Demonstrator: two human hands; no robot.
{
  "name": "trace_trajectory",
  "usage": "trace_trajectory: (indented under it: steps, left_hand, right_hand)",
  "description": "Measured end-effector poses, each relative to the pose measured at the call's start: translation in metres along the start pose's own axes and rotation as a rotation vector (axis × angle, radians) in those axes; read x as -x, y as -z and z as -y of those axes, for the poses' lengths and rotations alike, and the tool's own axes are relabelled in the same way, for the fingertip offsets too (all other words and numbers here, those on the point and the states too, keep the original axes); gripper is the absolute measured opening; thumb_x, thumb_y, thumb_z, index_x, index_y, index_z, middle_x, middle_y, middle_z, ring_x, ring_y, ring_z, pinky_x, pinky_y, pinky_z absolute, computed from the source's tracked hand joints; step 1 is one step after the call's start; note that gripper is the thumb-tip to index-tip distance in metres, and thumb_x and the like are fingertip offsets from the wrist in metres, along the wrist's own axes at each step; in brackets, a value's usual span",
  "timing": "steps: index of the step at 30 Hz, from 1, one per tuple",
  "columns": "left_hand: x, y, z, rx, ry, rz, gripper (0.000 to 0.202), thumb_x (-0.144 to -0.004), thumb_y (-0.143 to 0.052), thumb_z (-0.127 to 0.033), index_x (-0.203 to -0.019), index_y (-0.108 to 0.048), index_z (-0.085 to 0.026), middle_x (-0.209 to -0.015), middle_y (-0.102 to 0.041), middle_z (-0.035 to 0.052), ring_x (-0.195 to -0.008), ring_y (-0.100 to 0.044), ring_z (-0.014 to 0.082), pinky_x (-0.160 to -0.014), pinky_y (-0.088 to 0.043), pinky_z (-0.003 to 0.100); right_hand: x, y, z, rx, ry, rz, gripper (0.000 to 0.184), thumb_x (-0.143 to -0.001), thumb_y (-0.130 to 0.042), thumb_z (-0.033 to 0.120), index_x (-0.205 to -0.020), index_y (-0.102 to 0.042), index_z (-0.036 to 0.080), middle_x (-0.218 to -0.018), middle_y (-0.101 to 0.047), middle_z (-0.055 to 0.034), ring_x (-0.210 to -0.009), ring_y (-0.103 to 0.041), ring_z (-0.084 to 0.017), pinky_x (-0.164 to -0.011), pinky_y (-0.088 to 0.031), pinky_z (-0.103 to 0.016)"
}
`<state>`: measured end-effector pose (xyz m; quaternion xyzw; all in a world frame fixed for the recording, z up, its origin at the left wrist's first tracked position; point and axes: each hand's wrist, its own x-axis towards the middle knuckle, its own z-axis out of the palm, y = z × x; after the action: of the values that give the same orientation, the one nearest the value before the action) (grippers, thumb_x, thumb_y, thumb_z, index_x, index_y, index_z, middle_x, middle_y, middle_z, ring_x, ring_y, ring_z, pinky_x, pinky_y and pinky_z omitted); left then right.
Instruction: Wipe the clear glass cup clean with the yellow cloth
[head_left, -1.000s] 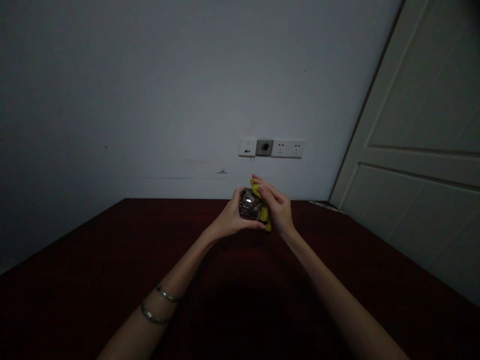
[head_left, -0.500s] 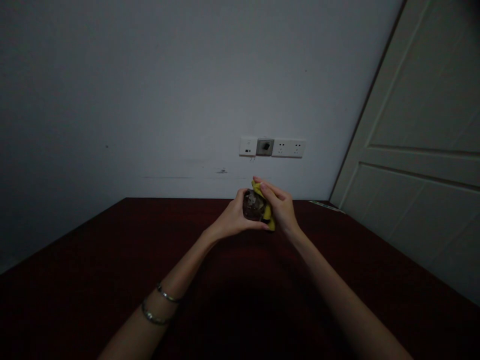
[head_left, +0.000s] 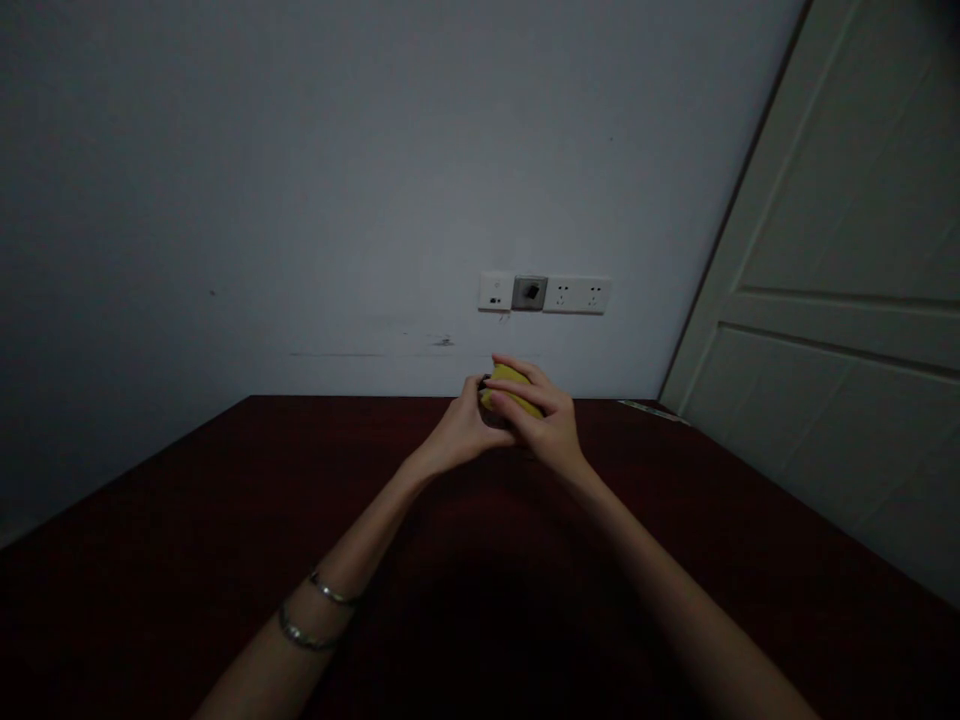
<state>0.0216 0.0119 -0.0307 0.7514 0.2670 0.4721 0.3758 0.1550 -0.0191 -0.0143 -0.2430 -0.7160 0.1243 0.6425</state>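
Note:
Both my hands meet above the far middle of a dark red table (head_left: 187,560). My left hand (head_left: 457,435) is closed around a small round glass object that is now almost wholly hidden; only a dark sliver (head_left: 484,381) shows. My right hand (head_left: 544,425) lies over the top of it, fingers pressing a yellow cloth (head_left: 510,390) against the object. Two thin bangles (head_left: 315,610) sit on my left forearm.
A pale wall stands behind the table, with a row of white sockets and a grey switch plate (head_left: 544,294). A white panelled door (head_left: 847,330) stands at the right. A thin pale strip (head_left: 649,408) lies at the table's far right corner.
My right hand has swung from the object's right side over its top, carrying the yellow cloth with it. The shiny glass surface seen earlier is now covered.

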Motion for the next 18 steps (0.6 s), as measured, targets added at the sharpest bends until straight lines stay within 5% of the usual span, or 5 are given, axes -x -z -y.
trace_trajectory:
  steps: [6,13,18]
  left_hand:
    - [0.001,-0.004,-0.014,0.059,0.06,0.0,0.079,-0.049,-0.084,-0.027,-0.115,-0.042,-0.014,-0.117,-0.056,0.0145,-0.109,-0.054,0.0275,-0.095,-0.042,0.045]
    - [-0.003,-0.002,-0.01,0.317,0.031,0.095,0.063,-0.056,-0.081,-0.033,-0.108,-0.051,-0.014,-0.105,-0.061,0.0103,-0.097,-0.059,0.0234,-0.084,-0.046,0.039]
    - [-0.003,0.0,-0.007,0.331,0.04,0.092,0.072,-0.051,-0.084,-0.032,-0.111,-0.049,-0.013,-0.107,-0.06,0.0111,-0.096,-0.058,0.0223,-0.086,-0.044,0.039]
  right_hand:
    - [-0.003,0.002,-0.007,-0.246,-0.269,-0.175,0.019,-0.079,-0.063,0.033,-0.095,-0.072,0.028,-0.119,-0.064,-0.0034,-0.115,-0.055,-0.021,-0.102,-0.039,-0.043]
    - [-0.003,0.013,0.006,-0.114,-0.024,0.089,0.016,-0.077,-0.066,0.029,-0.09,-0.072,0.035,-0.125,-0.059,0.0033,-0.119,-0.052,-0.021,-0.104,-0.037,-0.047]
    - [-0.003,0.007,0.002,-0.112,-0.072,-0.03,0.018,-0.081,-0.062,0.034,-0.096,-0.07,0.034,-0.124,-0.06,0.0018,-0.117,-0.053,-0.02,-0.103,-0.038,-0.046]
